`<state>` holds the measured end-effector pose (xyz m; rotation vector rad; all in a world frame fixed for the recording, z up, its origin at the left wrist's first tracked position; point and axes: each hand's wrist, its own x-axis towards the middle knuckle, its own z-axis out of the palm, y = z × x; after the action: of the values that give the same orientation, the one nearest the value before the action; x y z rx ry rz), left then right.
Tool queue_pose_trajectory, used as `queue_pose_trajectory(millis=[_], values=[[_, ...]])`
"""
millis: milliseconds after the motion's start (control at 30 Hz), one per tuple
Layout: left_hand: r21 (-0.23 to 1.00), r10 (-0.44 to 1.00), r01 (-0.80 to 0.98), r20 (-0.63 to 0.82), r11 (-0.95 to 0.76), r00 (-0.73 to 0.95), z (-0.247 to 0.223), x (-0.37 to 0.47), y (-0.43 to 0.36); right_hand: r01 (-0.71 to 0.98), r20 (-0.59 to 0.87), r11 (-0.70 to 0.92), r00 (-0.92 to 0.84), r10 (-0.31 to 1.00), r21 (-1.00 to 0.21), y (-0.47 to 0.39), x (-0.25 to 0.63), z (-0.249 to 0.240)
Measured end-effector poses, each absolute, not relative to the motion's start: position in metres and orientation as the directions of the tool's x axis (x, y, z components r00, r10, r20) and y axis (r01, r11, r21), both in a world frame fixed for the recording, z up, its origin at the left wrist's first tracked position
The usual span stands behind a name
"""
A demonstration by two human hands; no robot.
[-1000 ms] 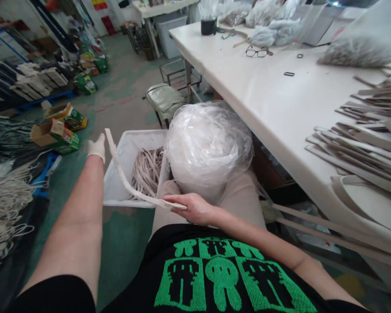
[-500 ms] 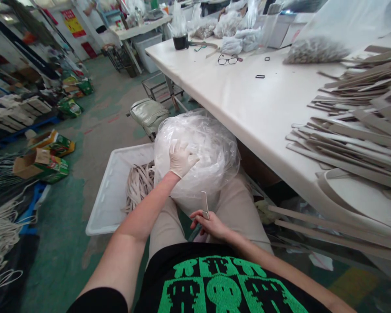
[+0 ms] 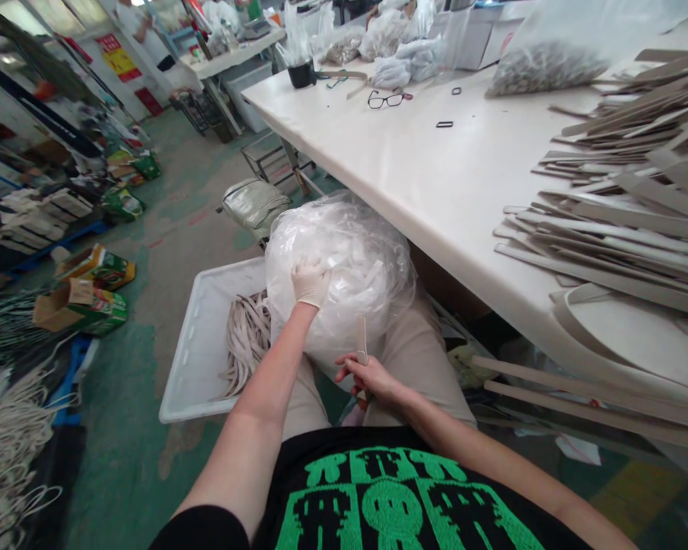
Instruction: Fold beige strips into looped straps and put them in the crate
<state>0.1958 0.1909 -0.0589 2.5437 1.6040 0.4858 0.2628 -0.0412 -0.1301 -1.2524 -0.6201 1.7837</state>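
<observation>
A big clear plastic bag (image 3: 344, 229) with whitish contents rests at my lap against the table edge. My left hand (image 3: 310, 281), in a pale glove, lies on the bag's left part; its fingers are partly spread and hold nothing that I can see. Low in front of me, my bare right hand (image 3: 370, 378) is closed on a narrow beige strip (image 3: 361, 338) that stands up from between its thumb and fingers. Left of the bag, a white bin (image 3: 192, 347) holds a bundle of beige strips (image 3: 246, 336).
On the white table (image 3: 413, 164) are piled beige strips (image 3: 624, 229), glasses (image 3: 387, 99), two small dark buckles and filled plastic bags. A grey-green covered stool (image 3: 256, 205) stands behind the bin. Open cartons (image 3: 83, 305) lie on the floor at left. A person (image 3: 143, 34) is far back.
My left hand has shifted slightly down and its fingers are less spread. The strip in my right hand now stands straighter, its bent tip no longer showing. The whole view has shifted a little.
</observation>
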Motion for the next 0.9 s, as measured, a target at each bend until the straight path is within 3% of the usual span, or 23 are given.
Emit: queue_pose_trajectory(millis=[100,167,267,367,533,767,900], values=[[0.372,0.888,0.82,0.329,-0.435,0.322,-0.033,0.16,0.18,-0.367,-0.492,-0.502,-0.13,0.861,-0.783,-0.041,0.263,-0.129],[0.525,0.907,0.749,0.332,-0.405,0.259,-0.019,0.132,0.164,-0.374,-0.491,-0.496,-0.116,0.863,-0.783,-0.041,0.265,-0.125],[0.809,0.979,0.552,0.151,-0.201,0.136,-0.007,0.094,0.124,-0.386,-0.499,-0.494,-0.096,0.861,-0.779,-0.042,0.267,-0.115],[0.938,0.989,0.346,-0.065,0.016,0.131,-0.003,0.066,0.073,-0.39,-0.48,-0.487,-0.123,0.868,-0.781,-0.043,0.266,-0.096],[0.933,0.954,0.33,-0.218,0.143,0.204,-0.012,0.047,-0.006,-0.338,-0.394,-0.47,-0.27,0.879,-0.816,-0.038,0.246,-0.053],[0.823,0.955,0.543,-0.001,-0.168,0.298,-0.022,0.044,-0.055,-0.27,-0.452,-0.46,-0.095,0.887,-0.846,-0.022,0.223,-0.036],[0.823,0.935,0.55,-0.072,-0.142,0.348,-0.023,0.036,-0.054,-0.16,-0.389,-0.396,-0.076,0.918,-0.904,-0.021,0.227,-0.035]])
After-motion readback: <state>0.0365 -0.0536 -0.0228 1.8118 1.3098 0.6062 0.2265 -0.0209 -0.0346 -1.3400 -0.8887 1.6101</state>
